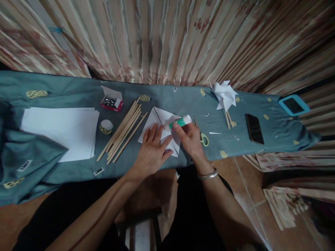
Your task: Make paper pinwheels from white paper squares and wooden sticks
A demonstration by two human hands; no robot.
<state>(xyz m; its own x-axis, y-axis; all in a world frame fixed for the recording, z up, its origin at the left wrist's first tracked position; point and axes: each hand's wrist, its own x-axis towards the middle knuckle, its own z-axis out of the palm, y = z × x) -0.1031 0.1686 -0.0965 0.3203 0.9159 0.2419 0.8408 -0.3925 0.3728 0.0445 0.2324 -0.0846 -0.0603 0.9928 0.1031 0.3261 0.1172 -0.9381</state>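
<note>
A white paper square, with slits running in from its corners, lies flat on the cloth-covered table. My left hand rests on it with fingers spread, pressing it down. In my right hand is a green and white glue stick, tilted so that its tip is at the middle of the paper. Whether the tip touches the sheet I cannot tell. Just right of my right hand lie scissors with green handles, partly hidden by that hand. To the left several thin wooden sticks lie in a bundle.
A stack of white paper is at the left, near a white cap and an open red box of small metal pieces. Rightward are paper pinwheels on sticks, a phone and a blue-framed tablet. Curtains hang behind.
</note>
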